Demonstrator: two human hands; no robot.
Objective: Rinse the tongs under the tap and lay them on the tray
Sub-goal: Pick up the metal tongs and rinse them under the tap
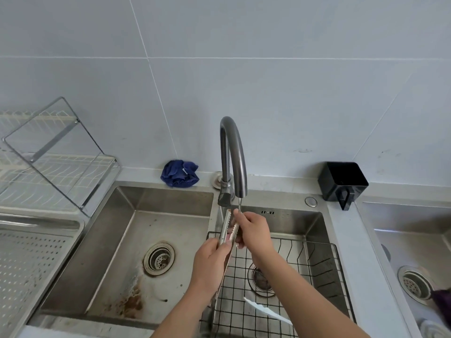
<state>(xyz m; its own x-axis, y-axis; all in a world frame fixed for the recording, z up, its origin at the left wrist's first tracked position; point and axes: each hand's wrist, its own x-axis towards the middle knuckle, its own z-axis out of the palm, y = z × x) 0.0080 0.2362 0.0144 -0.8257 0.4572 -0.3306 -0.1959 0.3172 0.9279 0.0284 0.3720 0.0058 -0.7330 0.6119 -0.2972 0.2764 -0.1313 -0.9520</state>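
Metal tongs [226, 226] with scalloped jaws point up toward the spout of the curved tap [231, 154], from which a thin stream of water runs. My left hand [211, 262] grips the tongs' handle end over the divider between the two sink basins. My right hand [253, 231] pinches one jaw near its tip, just under the stream. The perforated steel tray [29, 259] lies at the far left, beside the left basin.
A black wire basket [324, 272] sits in the right basin with a white object [266, 311] in it. A blue cloth [179, 173], a black holder [341, 180] and a dish rack [56, 157] stand along the wall. A third basin [415, 252] lies at the right.
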